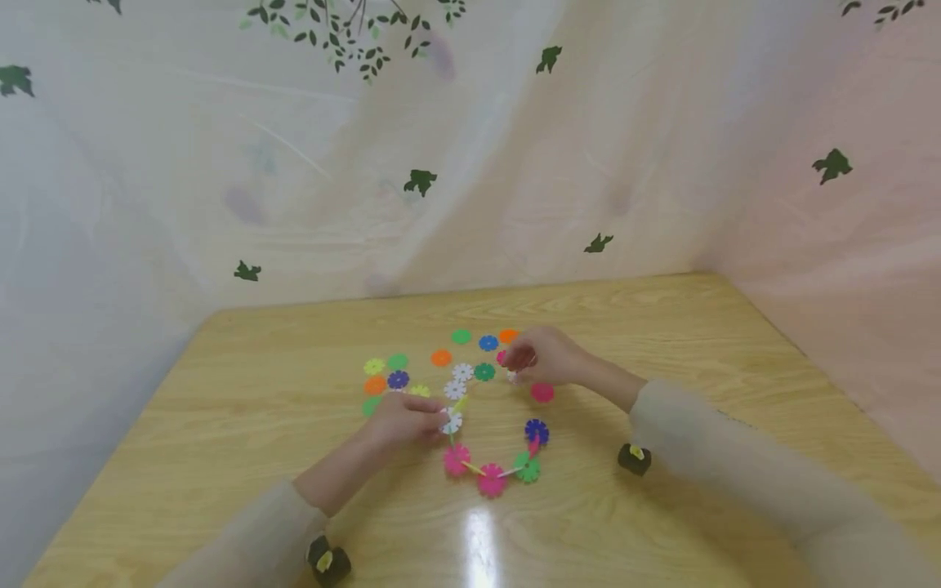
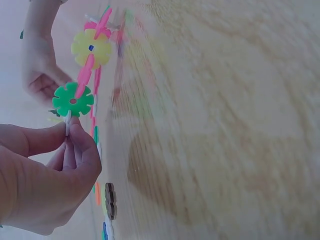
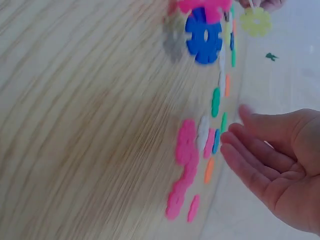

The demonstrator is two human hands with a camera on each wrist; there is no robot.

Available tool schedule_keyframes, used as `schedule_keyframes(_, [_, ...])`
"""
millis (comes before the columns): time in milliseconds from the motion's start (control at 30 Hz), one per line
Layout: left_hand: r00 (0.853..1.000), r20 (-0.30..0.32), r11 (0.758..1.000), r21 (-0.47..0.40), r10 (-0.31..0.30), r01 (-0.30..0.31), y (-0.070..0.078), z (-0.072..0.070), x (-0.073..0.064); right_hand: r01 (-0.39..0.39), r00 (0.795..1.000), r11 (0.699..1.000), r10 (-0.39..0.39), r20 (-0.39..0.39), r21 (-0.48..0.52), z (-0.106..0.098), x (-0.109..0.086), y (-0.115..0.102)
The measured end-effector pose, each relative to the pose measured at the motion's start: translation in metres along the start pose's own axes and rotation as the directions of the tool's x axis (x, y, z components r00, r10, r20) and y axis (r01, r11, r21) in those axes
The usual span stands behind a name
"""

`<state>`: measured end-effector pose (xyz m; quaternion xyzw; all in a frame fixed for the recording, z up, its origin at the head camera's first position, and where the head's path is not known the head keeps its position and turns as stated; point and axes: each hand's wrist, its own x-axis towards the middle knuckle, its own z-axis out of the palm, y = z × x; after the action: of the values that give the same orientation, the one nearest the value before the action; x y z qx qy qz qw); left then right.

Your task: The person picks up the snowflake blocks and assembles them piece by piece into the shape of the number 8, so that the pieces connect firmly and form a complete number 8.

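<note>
My left hand (image 1: 403, 420) pinches a white flower-shaped disc (image 2: 68, 122) between thumb and fingertips. That disc is slotted into a linked chain, beside a green disc (image 2: 73, 101) and a yellow disc (image 2: 80, 49). From the left hand the chain curves through pink discs (image 1: 492, 480) and a green disc (image 1: 527, 468) to a dark blue disc (image 1: 537, 432) at its right end. My right hand (image 1: 547, 355) hovers over loose discs at the back, thumb and fingers apart with nothing between them. Close to its fingertips are a blue disc (image 3: 216, 141) and a white disc (image 3: 203, 134).
Loose discs lie scattered on the wooden table (image 1: 220, 457), among them an orange disc (image 1: 441, 358), a green disc (image 1: 461, 336) and a pink disc (image 1: 542, 392). A pale cloth backdrop (image 1: 316, 204) with leaf and bird prints stands behind the table and along its sides.
</note>
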<state>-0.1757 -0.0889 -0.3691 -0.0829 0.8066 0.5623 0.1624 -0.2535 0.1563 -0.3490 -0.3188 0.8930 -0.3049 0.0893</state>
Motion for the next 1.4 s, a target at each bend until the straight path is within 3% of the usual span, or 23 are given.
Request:
schedule_keyframes(167, [1.000, 0.007, 1.000, 0.023, -0.018, 0.018, 0.000, -0.001, 0.001, 0.022, 0.997, 0.986, -0.009, 0.079, -0.166, -0.009, -0.016, 0.011])
schedule_keyframes(300, [1.000, 0.007, 0.999, 0.036, -0.024, 0.024, 0.000, -0.001, 0.003, 0.103, 0.987, 0.940, -0.057, 0.150, -0.324, -0.007, -0.023, 0.014])
schedule_keyframes(400, [1.000, 0.009, 0.999, 0.047, -0.023, 0.023, 0.001, -0.001, 0.004, 0.181, 0.978, 0.907, -0.125, 0.167, -0.381, -0.005, -0.025, 0.017])
schedule_keyframes(600, [0.999, 0.021, 0.999, 0.045, -0.026, 0.025, 0.001, -0.003, 0.003, 0.217, 0.970, 0.898, -0.153, 0.191, -0.383, -0.004, -0.021, 0.020])
schedule_keyframes(833, [0.998, 0.025, 0.997, 0.064, -0.050, 0.048, 0.001, -0.004, 0.004, 0.152, 0.972, 0.927, -0.077, 0.224, -0.343, -0.005, -0.015, 0.019])
schedule_keyframes(1067, [1.000, 0.031, 0.999, 0.044, -0.002, 0.000, -0.001, -0.005, 0.003, 0.150, 0.972, 0.929, -0.075, 0.225, -0.339, -0.007, -0.016, 0.015])
schedule_keyframes(1400, [0.999, 0.033, 0.998, 0.061, -0.003, 0.001, -0.002, -0.008, 0.003, 0.162, 0.959, 0.934, -0.072, 0.275, -0.320, -0.009, -0.006, 0.018])
